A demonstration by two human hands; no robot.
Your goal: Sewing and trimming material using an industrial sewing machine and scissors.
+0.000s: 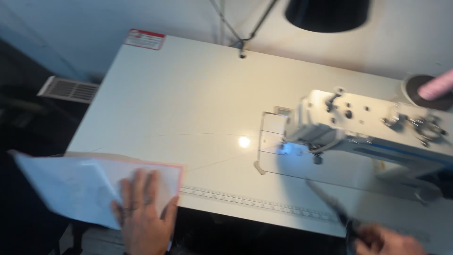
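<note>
My left hand [141,212] lies flat, fingers spread, on a pale sheet of fabric or paper with a pink edge [71,186] at the table's front left corner; part of the sheet hangs past the edge. At the lower right, my right hand [387,241] grips dark scissors [330,203], their blades pointing up and left over the table. A white sewing machine [358,127] stands at the right, its small light shining near the needle [285,148].
The white table [188,94] has a ruler strip [255,203] along its front edge. A black lamp shade [328,14] hangs above. A pink thread cone [436,87] sits at far right. A floor vent [68,89] lies left of the table.
</note>
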